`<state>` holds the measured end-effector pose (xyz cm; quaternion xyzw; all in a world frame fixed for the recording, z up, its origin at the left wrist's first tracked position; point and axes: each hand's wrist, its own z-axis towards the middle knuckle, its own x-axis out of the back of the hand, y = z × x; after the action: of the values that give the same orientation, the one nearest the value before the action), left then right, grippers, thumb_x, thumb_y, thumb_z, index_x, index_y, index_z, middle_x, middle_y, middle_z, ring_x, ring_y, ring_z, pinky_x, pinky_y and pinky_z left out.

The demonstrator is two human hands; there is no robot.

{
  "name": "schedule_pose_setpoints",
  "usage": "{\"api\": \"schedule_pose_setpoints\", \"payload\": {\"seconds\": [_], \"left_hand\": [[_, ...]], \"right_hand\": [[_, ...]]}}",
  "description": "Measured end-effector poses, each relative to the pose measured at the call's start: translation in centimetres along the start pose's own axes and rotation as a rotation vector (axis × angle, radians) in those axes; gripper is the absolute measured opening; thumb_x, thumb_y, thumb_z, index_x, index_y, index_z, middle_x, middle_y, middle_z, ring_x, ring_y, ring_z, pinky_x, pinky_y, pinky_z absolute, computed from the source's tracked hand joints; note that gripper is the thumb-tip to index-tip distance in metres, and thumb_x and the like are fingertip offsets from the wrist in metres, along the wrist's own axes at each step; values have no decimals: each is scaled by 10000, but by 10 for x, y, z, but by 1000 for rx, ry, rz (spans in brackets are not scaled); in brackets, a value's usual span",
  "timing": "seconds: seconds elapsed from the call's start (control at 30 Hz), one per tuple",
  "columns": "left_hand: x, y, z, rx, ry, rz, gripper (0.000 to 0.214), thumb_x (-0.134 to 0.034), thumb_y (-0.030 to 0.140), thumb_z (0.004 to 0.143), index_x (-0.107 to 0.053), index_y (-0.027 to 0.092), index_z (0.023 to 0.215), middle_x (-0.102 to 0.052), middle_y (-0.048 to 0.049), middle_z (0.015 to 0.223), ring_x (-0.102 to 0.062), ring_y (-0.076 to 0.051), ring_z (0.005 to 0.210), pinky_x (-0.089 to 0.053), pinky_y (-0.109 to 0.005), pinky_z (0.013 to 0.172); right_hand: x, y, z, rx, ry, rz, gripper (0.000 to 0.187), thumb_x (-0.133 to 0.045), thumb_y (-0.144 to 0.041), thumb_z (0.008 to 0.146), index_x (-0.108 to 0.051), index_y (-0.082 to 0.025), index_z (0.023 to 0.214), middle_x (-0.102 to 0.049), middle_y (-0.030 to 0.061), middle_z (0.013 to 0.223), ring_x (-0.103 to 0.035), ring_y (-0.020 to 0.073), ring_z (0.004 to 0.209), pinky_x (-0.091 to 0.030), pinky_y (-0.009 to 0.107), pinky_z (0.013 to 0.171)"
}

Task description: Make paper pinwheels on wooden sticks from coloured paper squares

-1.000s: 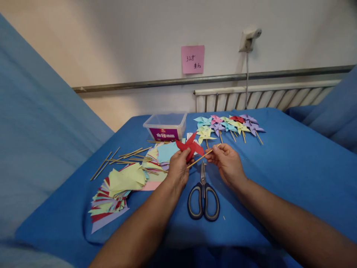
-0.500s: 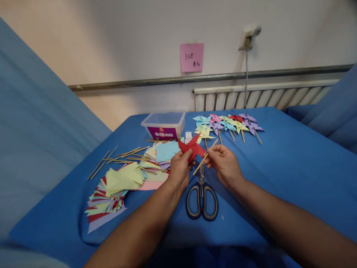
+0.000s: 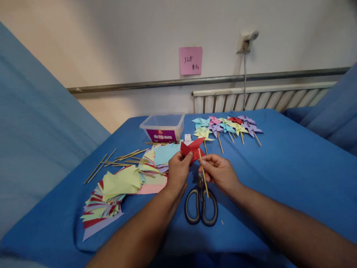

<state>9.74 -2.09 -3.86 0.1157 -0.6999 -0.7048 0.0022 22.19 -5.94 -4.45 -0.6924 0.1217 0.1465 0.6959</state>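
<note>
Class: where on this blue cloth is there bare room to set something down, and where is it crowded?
Free: right of the pinwheels and right hand. Crowded: the left, with paper, sticks, box; scissors lie between the hands.

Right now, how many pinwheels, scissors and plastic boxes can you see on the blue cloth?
Red pinwheel in the left hand, stick in the right hand: 1
Finished pinwheels lying in the far row: about 9, they overlap
Scissors: 1
Plastic box: 1
Total: about 12
</note>
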Motion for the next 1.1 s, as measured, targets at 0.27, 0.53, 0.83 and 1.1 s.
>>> {"api": "schedule_pose_setpoints", "payload": {"seconds": [0.27, 0.53, 0.83, 1.1], "left_hand": [[-2, 4, -6, -29, -34, 20, 154, -749, 288, 671, -707, 152, 730, -692, -33, 718, -575, -135, 632, -423, -240, 611], [-1, 5, -9, -36, -42, 38, 140, -727, 285, 691, -696, 153, 726, -682, -28, 701, -562, -132, 623, -421, -239, 604], [0, 5, -8, -64, -53, 54, 158, -740, 300, 686, -703, 154, 736, -691, -30, 721, -580, -142, 653, -431, -244, 626], [0, 5, -10, -62, -94, 83, 227, -743, 345, 680, -715, 148, 790, -706, -26, 771, -577, -139, 678, -438, -248, 652]], "right_hand": [[-3, 3, -3, -17, -20, -59, 326, -740, -474, 730, -623, -176, 788, -684, -10, 638, -486, 58, 364, -336, 176, 337], [-1, 5, -1, -33, -40, -43, 317, -725, -467, 756, -622, -171, 804, -690, -5, 656, -495, 54, 380, -341, 171, 355], [-1, 5, -2, -16, -41, -68, 319, -715, -471, 765, -609, -174, 808, -688, -7, 655, -492, 54, 380, -336, 172, 354], [0, 6, -2, -25, -17, -78, 365, -740, -503, 727, -590, -176, 791, -689, 1, 644, -494, 62, 377, -329, 177, 348]]}}
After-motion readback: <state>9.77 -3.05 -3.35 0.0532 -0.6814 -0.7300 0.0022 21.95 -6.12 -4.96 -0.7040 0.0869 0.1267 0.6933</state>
